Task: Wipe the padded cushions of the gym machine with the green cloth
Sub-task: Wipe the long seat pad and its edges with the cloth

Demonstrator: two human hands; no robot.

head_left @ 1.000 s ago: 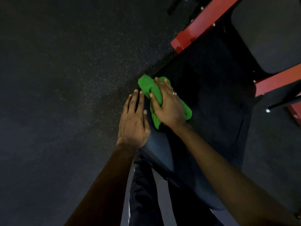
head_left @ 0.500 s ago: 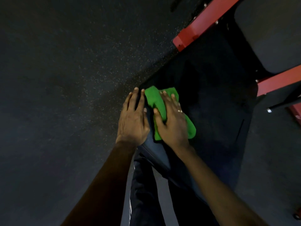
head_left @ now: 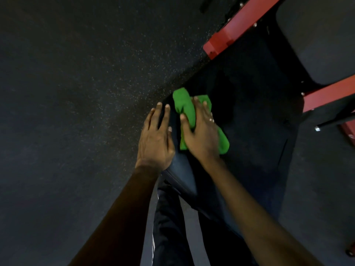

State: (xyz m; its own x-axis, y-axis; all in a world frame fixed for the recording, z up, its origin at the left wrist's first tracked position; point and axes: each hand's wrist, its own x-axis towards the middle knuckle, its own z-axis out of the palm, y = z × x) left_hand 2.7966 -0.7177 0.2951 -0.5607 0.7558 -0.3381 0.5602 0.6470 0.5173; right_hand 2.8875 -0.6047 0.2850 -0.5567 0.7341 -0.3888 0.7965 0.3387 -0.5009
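We press the green cloth point(head_left: 184, 106) onto the cushion point(head_left: 182, 169) near its left edge with our right hand point(head_left: 201, 136), fingers straight, not curled. Our left hand point(head_left: 156, 140) rests flat on that edge, holding nothing. Best: even pressure, overlapping strokes toward the red frame point(head_left: 236, 29).

Cushion point(head_left: 249, 131) open ahead; red frame point(head_left: 240, 25) bars its far end — floor point(head_left: 76, 93) leftward.

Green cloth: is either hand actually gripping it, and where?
Right hand presses flat on the middle of the bunched green cloth, no closed grip; left hand rests on the edge of the black padded cushion, holding nothing.
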